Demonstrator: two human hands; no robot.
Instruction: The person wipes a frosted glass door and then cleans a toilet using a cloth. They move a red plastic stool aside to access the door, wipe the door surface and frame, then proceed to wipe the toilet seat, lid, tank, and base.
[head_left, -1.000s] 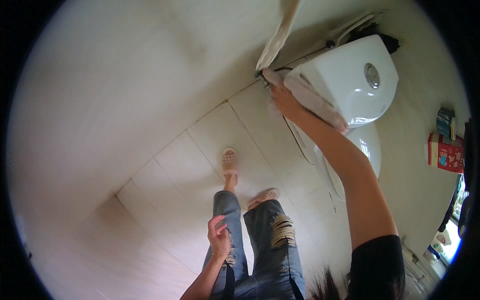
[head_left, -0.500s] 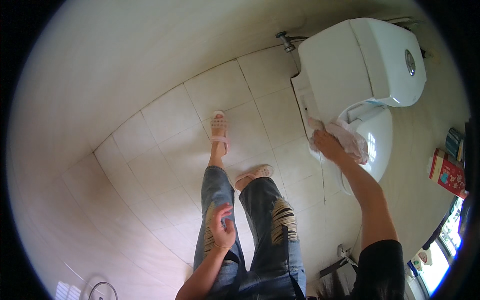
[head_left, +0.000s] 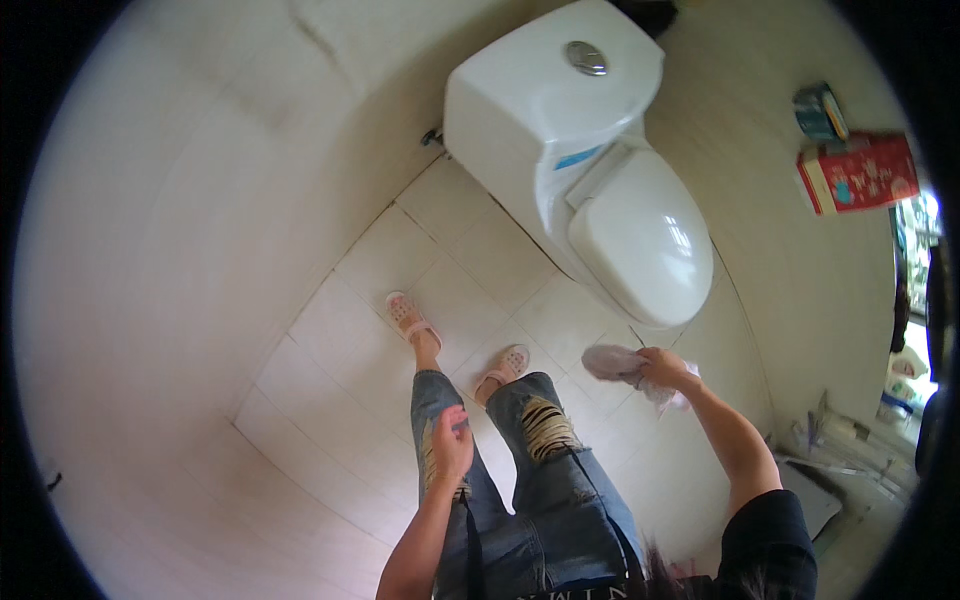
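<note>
A pale pinkish cloth [head_left: 614, 364] is bunched in my right hand [head_left: 662, 368], hanging down on both sides of the fingers. That hand is held out over the floor, just off the front of the white toilet [head_left: 640, 240], whose lid is down. Cloth and toilet look apart. My left hand [head_left: 453, 442] hangs in front of my left knee, its fingers loosely bent and apart, with nothing in it.
White floor tiles [head_left: 400, 340] lie around my feet in pink sandals [head_left: 413, 316]. A red box [head_left: 862, 175] and a dark green container [head_left: 820, 112] are by the wall at the right. A metal rack [head_left: 850, 455] stands at the lower right.
My right hand with the cloth has come away from the toilet's side and now hangs in front of it. The view has turned toward the right. My left hand stays near the knee.
</note>
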